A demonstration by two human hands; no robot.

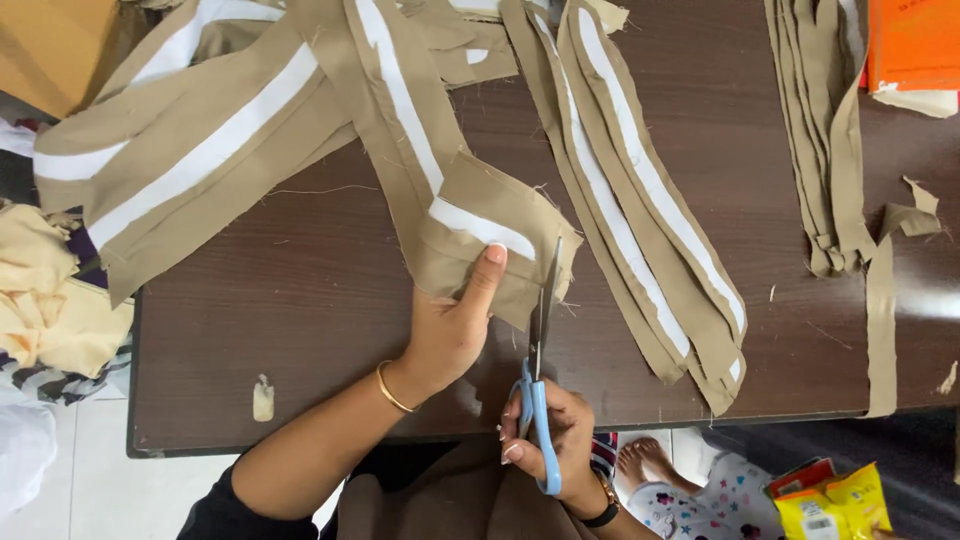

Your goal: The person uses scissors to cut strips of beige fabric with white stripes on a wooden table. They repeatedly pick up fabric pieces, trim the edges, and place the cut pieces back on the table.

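Pinned flat beneath the spread left hand, a limp, light khaki fabric strip is trimmed just beside its thumb by blue-handled scissors gripped closed-fisted in the right hand.

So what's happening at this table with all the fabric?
A person is cutting cloth at a dark brown wooden table. The left hand presses down a folded khaki fabric strip with a white stripe, thumb on the cloth. The right hand works blue-handled scissors, their blades along the strip's right edge. More striped khaki strips lie to the right, and plain narrow khaki strips sit farther right.
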